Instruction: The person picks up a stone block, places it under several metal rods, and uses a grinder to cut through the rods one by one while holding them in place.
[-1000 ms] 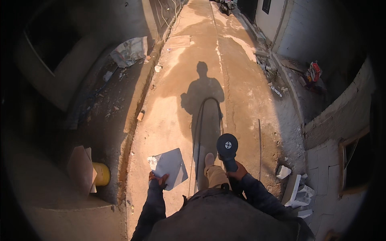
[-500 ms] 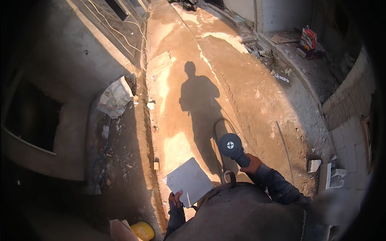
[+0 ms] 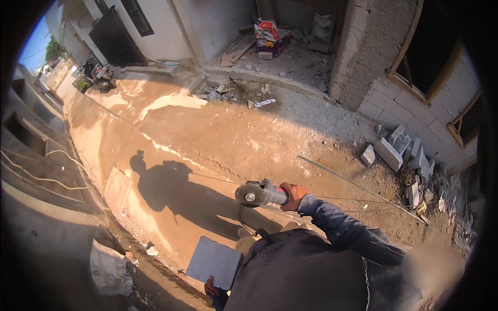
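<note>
My right hand (image 3: 294,197) is wrapped round the body of an angle grinder (image 3: 263,193), held out in front of me at waist height. Its round disc faces up and to the left, and whether it spins I cannot tell. Low in the view, my left hand (image 3: 211,286) grips the near edge of a flat grey square tile (image 3: 214,262), thumb on top and the other fingers mostly hidden beneath. Tile and grinder are well apart. My dark sleeve (image 3: 342,223) runs back from the right hand.
Long thin rods (image 3: 358,186) lie on the dirt ground to the right. Beyond them, broken blocks (image 3: 390,153) are heaped against a block wall. A red and white sack (image 3: 266,32) stands in an alcove ahead. On the left are a pale crumpled sack (image 3: 110,269) and a cable (image 3: 46,179).
My view has swung to the right, bringing the block heap and windows into sight. The grinder has turned, so its disc now shows more edge-on. Both hands keep their holds.
</note>
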The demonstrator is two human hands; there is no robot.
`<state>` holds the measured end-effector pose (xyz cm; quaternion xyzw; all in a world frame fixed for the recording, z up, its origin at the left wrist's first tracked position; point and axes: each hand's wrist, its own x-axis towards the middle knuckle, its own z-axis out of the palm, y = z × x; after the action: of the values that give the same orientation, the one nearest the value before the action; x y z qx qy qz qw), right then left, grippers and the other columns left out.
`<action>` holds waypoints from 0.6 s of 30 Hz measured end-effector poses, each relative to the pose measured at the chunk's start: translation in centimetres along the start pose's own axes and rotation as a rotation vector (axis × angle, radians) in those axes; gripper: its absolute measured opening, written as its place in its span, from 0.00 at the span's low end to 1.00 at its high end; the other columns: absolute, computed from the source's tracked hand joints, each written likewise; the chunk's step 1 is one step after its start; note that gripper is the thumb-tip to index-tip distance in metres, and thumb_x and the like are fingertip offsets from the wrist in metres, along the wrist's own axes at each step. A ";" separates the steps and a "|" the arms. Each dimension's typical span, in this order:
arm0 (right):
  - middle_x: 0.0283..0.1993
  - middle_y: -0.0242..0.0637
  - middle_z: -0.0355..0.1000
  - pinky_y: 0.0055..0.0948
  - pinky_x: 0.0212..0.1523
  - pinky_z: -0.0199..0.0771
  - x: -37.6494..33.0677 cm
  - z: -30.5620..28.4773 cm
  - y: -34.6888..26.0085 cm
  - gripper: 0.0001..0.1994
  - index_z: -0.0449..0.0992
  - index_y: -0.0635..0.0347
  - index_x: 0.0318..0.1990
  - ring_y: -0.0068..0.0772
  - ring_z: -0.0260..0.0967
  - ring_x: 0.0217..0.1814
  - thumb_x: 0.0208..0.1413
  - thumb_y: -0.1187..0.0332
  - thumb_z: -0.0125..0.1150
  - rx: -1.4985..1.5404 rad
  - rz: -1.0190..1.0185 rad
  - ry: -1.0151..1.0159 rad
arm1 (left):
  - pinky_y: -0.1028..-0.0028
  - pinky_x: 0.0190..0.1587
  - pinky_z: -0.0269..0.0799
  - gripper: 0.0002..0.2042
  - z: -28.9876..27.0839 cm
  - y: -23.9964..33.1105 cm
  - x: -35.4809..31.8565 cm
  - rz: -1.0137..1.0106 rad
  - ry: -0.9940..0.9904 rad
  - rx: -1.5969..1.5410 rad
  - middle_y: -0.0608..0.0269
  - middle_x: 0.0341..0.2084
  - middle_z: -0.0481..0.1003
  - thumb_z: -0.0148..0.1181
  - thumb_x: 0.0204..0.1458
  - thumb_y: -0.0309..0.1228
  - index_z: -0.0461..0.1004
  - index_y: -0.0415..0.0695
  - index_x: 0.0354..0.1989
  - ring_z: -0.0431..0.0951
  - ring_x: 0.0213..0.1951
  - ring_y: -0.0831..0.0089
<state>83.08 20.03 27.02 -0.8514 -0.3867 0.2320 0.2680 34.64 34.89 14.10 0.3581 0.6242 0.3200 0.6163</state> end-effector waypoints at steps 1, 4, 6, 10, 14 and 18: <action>0.37 0.46 0.74 0.41 0.42 0.70 1.2 -0.9 -1.6 0.33 0.65 0.57 0.49 0.49 0.72 0.41 0.30 0.60 0.67 -0.018 0.049 -0.024 | 0.66 0.43 0.70 0.24 -0.4 2.9 3.7 -0.065 -0.070 0.098 0.47 0.35 0.72 0.56 0.45 0.44 0.69 0.31 0.39 0.73 0.39 0.60; 0.36 0.46 0.73 0.42 0.43 0.70 4.9 -2.0 -5.3 0.31 0.64 0.56 0.48 0.51 0.71 0.41 0.31 0.62 0.66 0.135 0.078 0.074 | 0.65 0.48 0.68 0.26 2.4 12.8 15.4 -0.134 -0.248 0.363 0.46 0.38 0.72 0.58 0.44 0.42 0.68 0.31 0.44 0.73 0.43 0.59; 0.35 0.47 0.73 0.42 0.42 0.70 5.4 -1.9 -5.8 0.31 0.64 0.56 0.48 0.52 0.71 0.41 0.32 0.61 0.66 0.191 0.105 0.220 | 0.64 0.48 0.68 0.27 11.2 17.1 20.4 -0.052 -0.383 0.521 0.46 0.39 0.72 0.59 0.42 0.43 0.68 0.31 0.44 0.73 0.43 0.58; 0.36 0.48 0.72 0.42 0.41 0.70 8.2 0.1 -3.5 0.31 0.64 0.57 0.48 0.53 0.70 0.41 0.32 0.61 0.67 0.376 0.168 0.504 | 0.64 0.48 0.68 0.28 28.9 21.1 24.3 0.170 -0.685 0.819 0.45 0.40 0.72 0.61 0.40 0.44 0.68 0.32 0.45 0.72 0.44 0.57; 0.41 0.49 0.71 0.38 0.46 0.69 11.3 2.0 0.2 0.33 0.65 0.60 0.49 0.49 0.70 0.45 0.30 0.60 0.69 0.594 0.319 0.694 | 0.63 0.48 0.68 0.30 42.1 21.6 25.6 0.392 -0.950 1.138 0.45 0.41 0.71 0.63 0.38 0.45 0.68 0.33 0.46 0.72 0.45 0.56; 0.42 0.49 0.71 0.36 0.47 0.68 16.0 1.5 3.8 0.34 0.66 0.62 0.49 0.46 0.70 0.46 0.29 0.59 0.70 0.761 0.542 0.826 | 0.63 0.48 0.68 0.32 49.8 24.2 29.5 0.654 -1.096 1.557 0.44 0.43 0.71 0.65 0.35 0.46 0.68 0.35 0.46 0.72 0.46 0.54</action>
<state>93.69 30.92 20.46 -0.7835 0.0887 0.0649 0.6116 86.08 70.69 16.74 0.9128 0.1609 -0.2325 0.2948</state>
